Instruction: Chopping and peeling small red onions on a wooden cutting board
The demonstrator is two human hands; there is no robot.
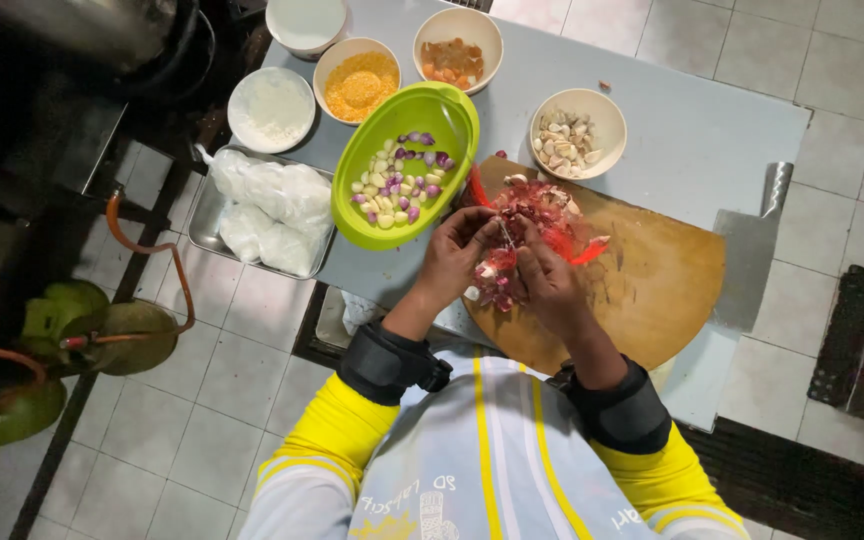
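Both your hands meet over the round wooden board [652, 280] — your left hand [455, 255] and right hand [544, 280] pinch one small shallot [502, 238] between their fingertips. Peelings [542, 215] lie just beyond your fingers. Past your left hand sits the green bowl [452, 120] of peeled shallots and garlic; farther off on the bench [692, 130], a cleaver [747, 255].
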